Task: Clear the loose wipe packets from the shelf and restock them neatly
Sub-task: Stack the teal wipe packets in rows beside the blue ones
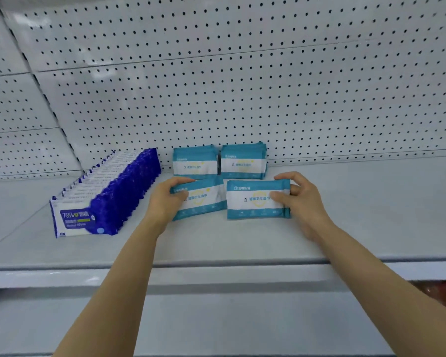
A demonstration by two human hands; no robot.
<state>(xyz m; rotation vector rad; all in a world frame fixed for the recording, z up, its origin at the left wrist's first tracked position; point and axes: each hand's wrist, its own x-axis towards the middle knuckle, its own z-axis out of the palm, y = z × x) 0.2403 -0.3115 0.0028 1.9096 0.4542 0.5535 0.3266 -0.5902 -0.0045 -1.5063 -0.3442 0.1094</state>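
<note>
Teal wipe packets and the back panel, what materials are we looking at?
Teal wipe packets: looks like soft printed plastic film, slightly glossy; the left one sags and wrinkles under the left hand. Back panel: probably white painted metal pegboard, with regular round holes and a faint sheen.

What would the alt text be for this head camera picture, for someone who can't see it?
A person's left hand and right hand each grip a teal wipe packet, left packet and right packet, on a white shelf. Two more teal stacks stand behind, and a row of blue packets sits to the left.
</note>
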